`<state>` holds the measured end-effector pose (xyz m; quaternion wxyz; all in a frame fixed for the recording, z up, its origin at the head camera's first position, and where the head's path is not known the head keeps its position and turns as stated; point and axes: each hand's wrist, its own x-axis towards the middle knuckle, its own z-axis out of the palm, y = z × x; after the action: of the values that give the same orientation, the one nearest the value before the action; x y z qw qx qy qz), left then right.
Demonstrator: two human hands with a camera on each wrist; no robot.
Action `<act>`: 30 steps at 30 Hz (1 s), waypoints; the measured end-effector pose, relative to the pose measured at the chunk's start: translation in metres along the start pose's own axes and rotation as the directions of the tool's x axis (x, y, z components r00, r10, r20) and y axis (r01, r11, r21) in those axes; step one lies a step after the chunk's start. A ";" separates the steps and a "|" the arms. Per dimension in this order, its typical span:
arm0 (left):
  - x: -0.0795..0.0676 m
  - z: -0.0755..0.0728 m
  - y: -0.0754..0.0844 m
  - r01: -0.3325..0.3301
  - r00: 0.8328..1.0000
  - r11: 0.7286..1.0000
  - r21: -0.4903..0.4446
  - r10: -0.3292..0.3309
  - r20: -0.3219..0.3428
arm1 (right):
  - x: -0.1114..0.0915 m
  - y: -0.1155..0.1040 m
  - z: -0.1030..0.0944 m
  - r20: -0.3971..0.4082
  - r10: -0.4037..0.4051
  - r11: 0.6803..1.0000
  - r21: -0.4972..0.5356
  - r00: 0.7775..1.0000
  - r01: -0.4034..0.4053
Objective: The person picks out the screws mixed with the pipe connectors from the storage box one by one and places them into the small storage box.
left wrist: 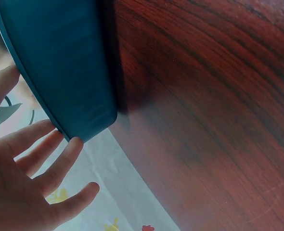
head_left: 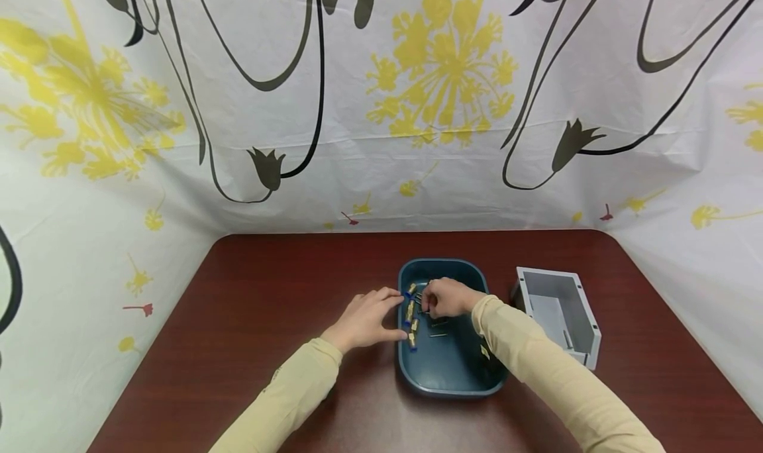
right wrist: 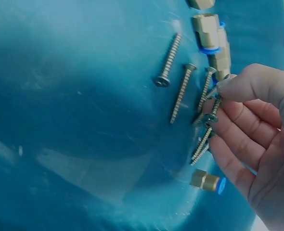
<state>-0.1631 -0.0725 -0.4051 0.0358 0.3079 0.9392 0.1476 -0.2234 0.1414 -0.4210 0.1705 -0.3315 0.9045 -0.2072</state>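
1. Screw (right wrist: 216, 107): inside the blue tray (head_left: 453, 367), near its left wall, pinched between the thumb and fingers of the right hand (head_left: 447, 297).
2. Loose screws (right wrist: 182, 94) lie on the tray's floor: some spaced apart, others in a small heap under the right hand.
3. Brass fittings (head_left: 414, 340) with blue ends run in an uneven line along the left wall; a brass-coloured piece (head_left: 485, 352) shows by the right wall, beside the sleeve.
4. Left hand (head_left: 366, 317): at the tray's left rim, fingers spread apart.
5. Grey box (head_left: 545, 284): right of the tray, a narrow gap between them; a slim item inside is too small to identify.
6. Bench (head_left: 286, 294): a wide stretch of wood runs from tray to left edge, a narrower one beyond the box. The tray's near floor gives open room; the right forearm crosses its right rim.
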 end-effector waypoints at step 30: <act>0.001 -0.001 0.001 -0.004 1.000 1.000 0.006 0.004 -0.002 | -0.017 -0.004 -0.052 -0.115 -0.124 0.990 0.052 0.986 0.130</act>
<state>-0.1632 -0.0712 -0.4039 0.0338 0.3097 0.9391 0.1451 -0.2322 0.1629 -0.3719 0.1162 -0.3712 0.8830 -0.2627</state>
